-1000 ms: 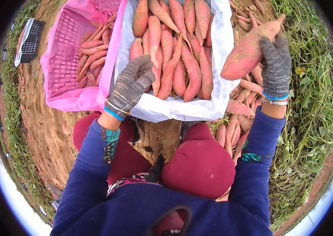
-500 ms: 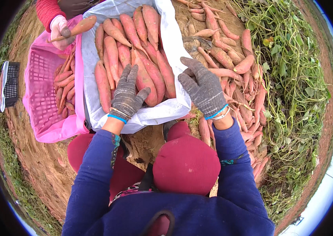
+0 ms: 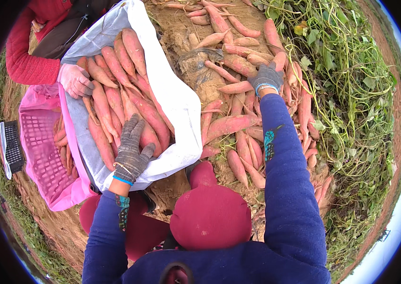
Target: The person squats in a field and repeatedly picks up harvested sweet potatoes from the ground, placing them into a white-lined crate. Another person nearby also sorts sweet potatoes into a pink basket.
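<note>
My left hand (image 3: 133,150), in a grey knit glove, lies with fingers stretched over the near sweet potatoes (image 3: 147,113) in a crate lined with white cloth (image 3: 181,109). To the right, my right hand (image 3: 266,78), gloved alike, reaches down onto a heap of sweet potatoes (image 3: 231,127) on the soil. Its fingers are apart, touching the roots beside a short pinkish sweet potato (image 3: 280,60); their tips are partly hidden. Another person's gloved hand (image 3: 76,80) is at the crate's left side, over a thin sweet potato (image 3: 90,110).
A pink basket (image 3: 44,151) with smaller sweet potatoes stands left of the lined crate. Further left is a black crate (image 3: 13,146). Green vines (image 3: 352,109) border the heap on the right. My knee (image 3: 210,217) is near the crate's front.
My right hand has left the crate's right edge and moved right and away onto the heap. The other person's hand has lowered its sweet potato into the lined crate. The view has shifted.
</note>
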